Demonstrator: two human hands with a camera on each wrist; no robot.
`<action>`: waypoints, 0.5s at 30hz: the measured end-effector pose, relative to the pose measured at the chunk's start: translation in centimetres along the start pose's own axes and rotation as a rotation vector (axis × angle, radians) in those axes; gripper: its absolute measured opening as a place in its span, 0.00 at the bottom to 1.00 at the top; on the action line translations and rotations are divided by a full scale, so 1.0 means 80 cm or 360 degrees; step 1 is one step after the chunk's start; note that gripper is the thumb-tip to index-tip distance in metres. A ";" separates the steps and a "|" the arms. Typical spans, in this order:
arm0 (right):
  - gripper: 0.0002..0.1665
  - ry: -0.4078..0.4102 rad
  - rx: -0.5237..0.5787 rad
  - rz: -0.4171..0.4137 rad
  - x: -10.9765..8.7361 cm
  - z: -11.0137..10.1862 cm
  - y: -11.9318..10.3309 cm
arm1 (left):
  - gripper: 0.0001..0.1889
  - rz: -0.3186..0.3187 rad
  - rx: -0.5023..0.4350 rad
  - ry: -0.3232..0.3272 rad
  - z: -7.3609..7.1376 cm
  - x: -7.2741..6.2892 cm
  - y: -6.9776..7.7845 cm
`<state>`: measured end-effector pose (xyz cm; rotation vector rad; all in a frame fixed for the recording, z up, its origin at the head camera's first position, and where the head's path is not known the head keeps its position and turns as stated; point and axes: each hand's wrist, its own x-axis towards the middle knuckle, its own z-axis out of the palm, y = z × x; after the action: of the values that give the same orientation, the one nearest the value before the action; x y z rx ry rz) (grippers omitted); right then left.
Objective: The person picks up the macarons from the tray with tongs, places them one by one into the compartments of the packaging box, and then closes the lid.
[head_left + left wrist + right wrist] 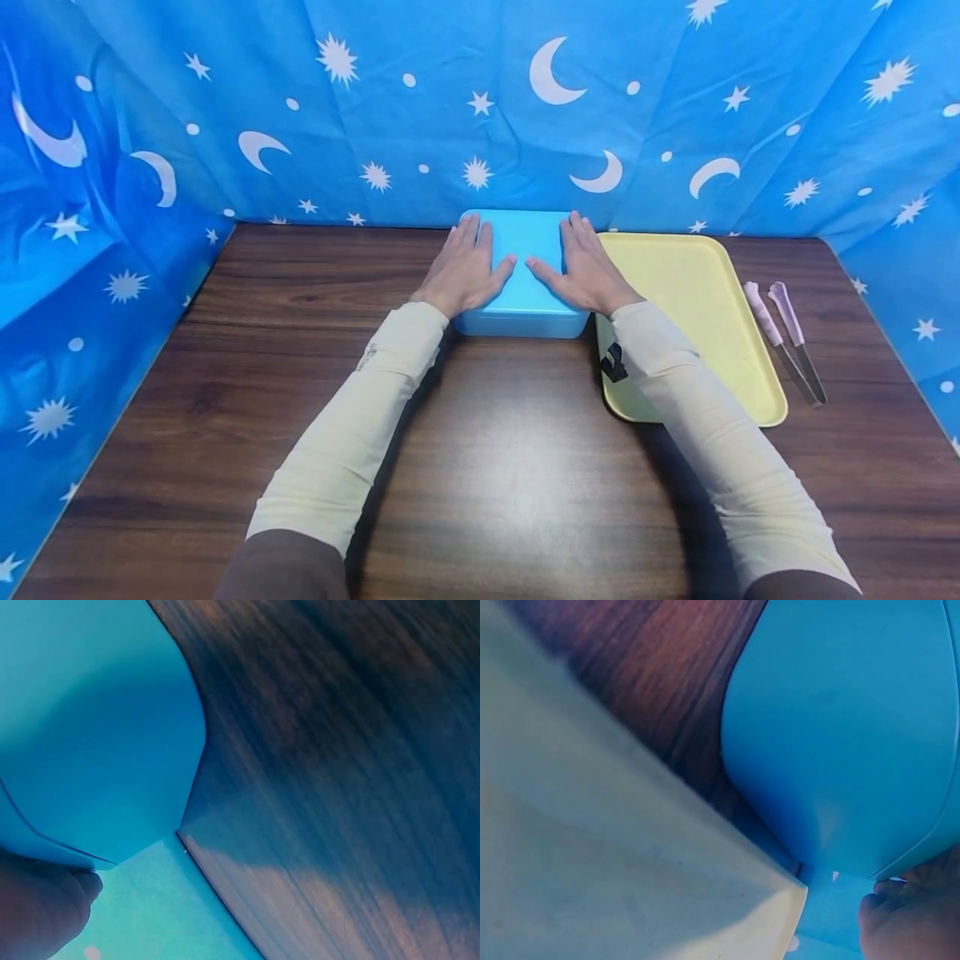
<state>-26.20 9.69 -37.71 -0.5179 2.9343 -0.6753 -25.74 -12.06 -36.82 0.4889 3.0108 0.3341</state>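
Observation:
A light blue box (534, 302) with its lid on sits against the back edge of the table. My left hand (467, 265) lies flat over the left part of the lid, fingers straight and pointing away from me. On the right part, my right hand (583, 260) lies the same way, and the two thumbs point inward toward each other. The left wrist view shows the box's side wall (135, 750) and the lid seam, with fingertips (64, 900) at the far corner. In the right wrist view, fingertips (889, 900) reach past the lid's far edge.
A yellow tray (705, 317) lies right of the box, partly under my right forearm. Beyond it are two slim utensils (787, 321) with pale pink handles and narrow metal ends. A blue curtain (450, 108) with moons and stars stands behind the dark wooden table (517, 467).

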 end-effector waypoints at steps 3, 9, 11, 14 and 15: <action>0.58 0.0002 -0.0019 -0.0006 0.001 -0.002 0.000 | 0.42 0.0006 0.0011 -0.0006 -0.005 -0.001 0.001; 0.58 0.0038 -0.0132 -0.0049 0.008 -0.012 -0.002 | 0.42 0.0009 0.0055 -0.0008 -0.017 0.002 0.003; 0.59 0.0031 -0.0123 -0.0038 0.011 -0.013 -0.001 | 0.43 -0.0007 0.0041 -0.0011 -0.018 0.005 0.004; 0.62 -0.0019 -0.0080 0.0006 0.013 -0.011 0.001 | 0.45 -0.0041 0.0018 -0.0035 -0.014 0.010 0.005; 0.63 -0.0032 -0.0068 0.0023 0.014 -0.010 0.001 | 0.45 -0.0050 0.0010 -0.0041 -0.012 0.011 0.006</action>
<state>-27.38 9.70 -37.00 -0.5033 2.9368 -0.6034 -26.57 -11.55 -35.78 0.4425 2.9918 0.3141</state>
